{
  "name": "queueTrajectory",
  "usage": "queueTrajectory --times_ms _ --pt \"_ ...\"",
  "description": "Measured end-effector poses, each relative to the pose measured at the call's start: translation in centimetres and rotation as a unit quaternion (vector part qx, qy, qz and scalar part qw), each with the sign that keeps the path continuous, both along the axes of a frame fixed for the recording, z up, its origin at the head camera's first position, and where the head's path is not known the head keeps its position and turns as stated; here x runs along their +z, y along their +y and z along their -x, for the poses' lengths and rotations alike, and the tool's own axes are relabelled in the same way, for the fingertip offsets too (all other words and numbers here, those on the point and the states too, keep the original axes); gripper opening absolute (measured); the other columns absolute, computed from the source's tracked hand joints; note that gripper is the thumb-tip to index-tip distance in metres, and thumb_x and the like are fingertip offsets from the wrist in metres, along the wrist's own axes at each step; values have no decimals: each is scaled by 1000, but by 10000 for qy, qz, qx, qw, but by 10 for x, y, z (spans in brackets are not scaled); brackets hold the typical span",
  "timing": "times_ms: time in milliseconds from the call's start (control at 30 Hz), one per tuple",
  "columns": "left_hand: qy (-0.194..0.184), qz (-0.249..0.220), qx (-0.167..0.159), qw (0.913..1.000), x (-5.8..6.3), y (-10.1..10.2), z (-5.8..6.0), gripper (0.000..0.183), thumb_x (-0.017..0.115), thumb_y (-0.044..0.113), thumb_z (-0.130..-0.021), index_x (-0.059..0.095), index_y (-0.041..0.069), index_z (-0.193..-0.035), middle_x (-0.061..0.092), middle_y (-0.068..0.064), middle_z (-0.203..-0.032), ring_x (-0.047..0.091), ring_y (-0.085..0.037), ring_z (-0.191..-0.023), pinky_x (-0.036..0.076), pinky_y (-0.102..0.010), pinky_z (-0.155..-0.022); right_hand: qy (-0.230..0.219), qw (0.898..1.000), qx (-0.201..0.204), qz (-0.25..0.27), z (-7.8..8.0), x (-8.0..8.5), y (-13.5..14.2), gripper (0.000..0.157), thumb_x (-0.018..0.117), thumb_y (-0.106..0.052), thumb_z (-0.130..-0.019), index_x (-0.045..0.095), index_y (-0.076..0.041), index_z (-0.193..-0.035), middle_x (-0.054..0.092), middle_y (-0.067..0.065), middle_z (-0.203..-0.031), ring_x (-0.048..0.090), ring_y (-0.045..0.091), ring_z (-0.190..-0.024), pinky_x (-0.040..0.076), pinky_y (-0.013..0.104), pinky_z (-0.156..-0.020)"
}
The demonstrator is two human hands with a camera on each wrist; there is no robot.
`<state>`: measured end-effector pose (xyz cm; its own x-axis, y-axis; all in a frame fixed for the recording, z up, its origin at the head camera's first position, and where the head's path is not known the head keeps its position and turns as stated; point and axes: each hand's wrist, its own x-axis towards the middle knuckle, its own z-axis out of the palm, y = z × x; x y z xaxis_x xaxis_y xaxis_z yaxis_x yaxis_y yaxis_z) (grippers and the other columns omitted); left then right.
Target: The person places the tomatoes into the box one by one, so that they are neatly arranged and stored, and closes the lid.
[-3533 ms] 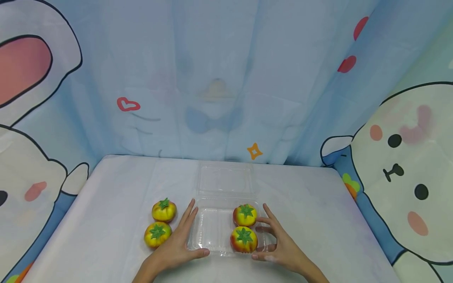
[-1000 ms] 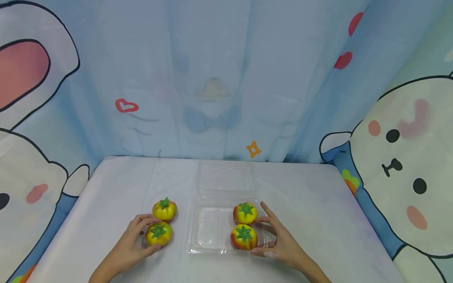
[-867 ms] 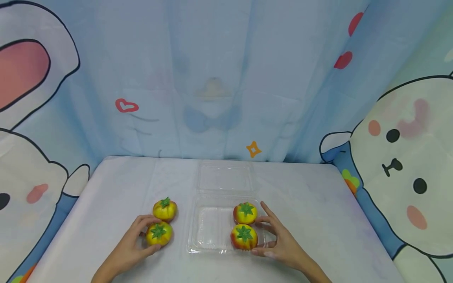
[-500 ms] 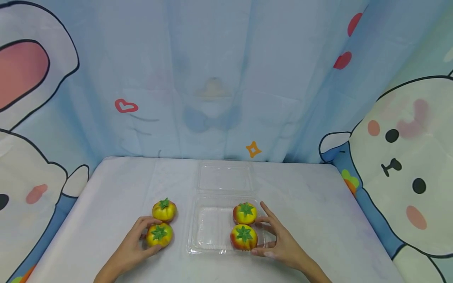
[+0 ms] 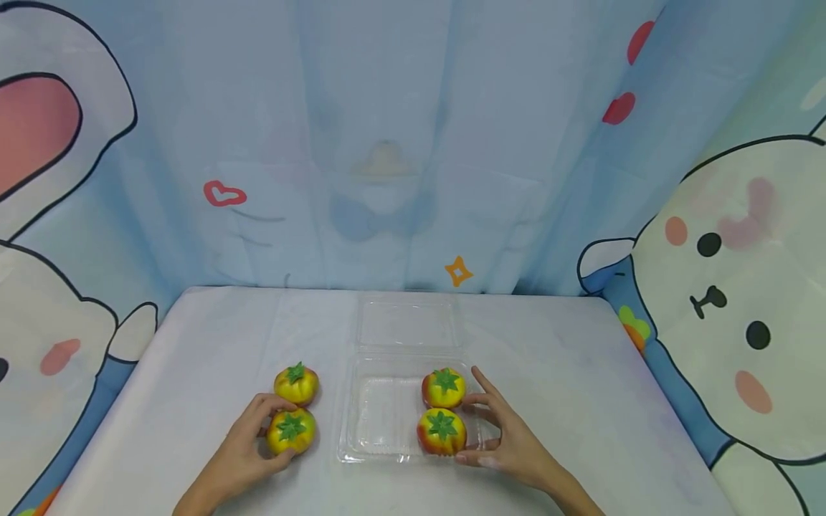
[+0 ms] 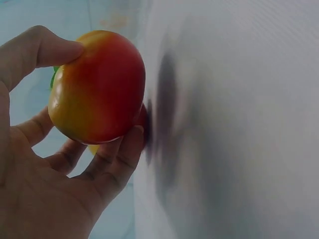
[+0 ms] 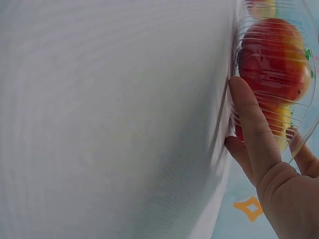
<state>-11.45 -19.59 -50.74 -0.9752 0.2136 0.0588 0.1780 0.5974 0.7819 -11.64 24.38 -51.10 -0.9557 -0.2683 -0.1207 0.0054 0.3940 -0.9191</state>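
One white table (image 5: 568, 401); upon it, one clear container (image 5: 381, 426), lid laid back. Right hand (image 5: 513, 441): fingers spread against its right side; left hand (image 5: 245, 448): pinching one yellow-red fruit (image 5: 292, 431), left of the container. Two matching fruits (image 5: 442, 432) inside; a fourth fruit (image 5: 297, 387) just behind the pinched one.

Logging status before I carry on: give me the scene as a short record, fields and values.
Left hand: grips the nearer left fruit
Right hand: touches the clear container at its right side
Lid: open, on the container's far side
In container: a near fruit and a far fruit, both in its right half
Left of container: the gripped fruit, with another fruit beyond it
Surface: white tabletop
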Motion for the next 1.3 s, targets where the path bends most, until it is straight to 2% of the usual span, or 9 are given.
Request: queueTrajectory --times_ms 267,467,667,800,1033,1300 --pt "27 -130 -152 9998 7 10 3 61 93 15 -76 60 29 -125 58 9 -126 56 -6 -114 57 -23 -85 141 9998 142 38 1 0 2 74 96 -24 -79 55 -11 -140 -1 6 -182 43 61 -146 67 34 -84" --pt "277 -543 -539 9967 15 18 6 61 92 18 -80 59 23 -131 60 4 -131 56 -7 -116 60 -24 -87 200 9995 222 56 2 0 2 74 95 -23 -79 54 -11 -140 -1 8 -182 42 62 -146 67 35 -85" --pt "254 -708 -853 9935 21 30 10 64 90 12 -80 57 26 -134 58 3 -137 58 -5 -120 60 -23 -99 124 9998 172 56 2 -2 4 78 96 -23 -78 54 -11 -143 -1 6 -182 41 62 -147 67 36 -86" --pt "292 -837 -1114 9898 25 36 13 63 88 9 -81 58 28 -133 56 3 -137 59 -8 -119 60 -25 -100 138 9997 188 83 1 -3 4 76 96 -23 -78 54 -12 -142 -2 7 -182 41 62 -147 67 36 -87" --pt "164 -635 -1418 9877 31 51 19 60 88 22 -84 56 36 -132 59 11 -132 57 -9 -116 58 -26 -95 162 9997 167 63 0 -3 2 74 95 -23 -79 55 -12 -139 -2 8 -182 42 62 -146 67 37 -85" --pt "215 -611 -1798 9816 33 69 26 57 86 25 -87 56 37 -133 58 12 -134 59 -7 -119 59 -28 -98 176 9996 209 97 0 -3 3 74 95 -24 -79 54 -11 -139 -3 8 -181 41 63 -146 67 37 -85"
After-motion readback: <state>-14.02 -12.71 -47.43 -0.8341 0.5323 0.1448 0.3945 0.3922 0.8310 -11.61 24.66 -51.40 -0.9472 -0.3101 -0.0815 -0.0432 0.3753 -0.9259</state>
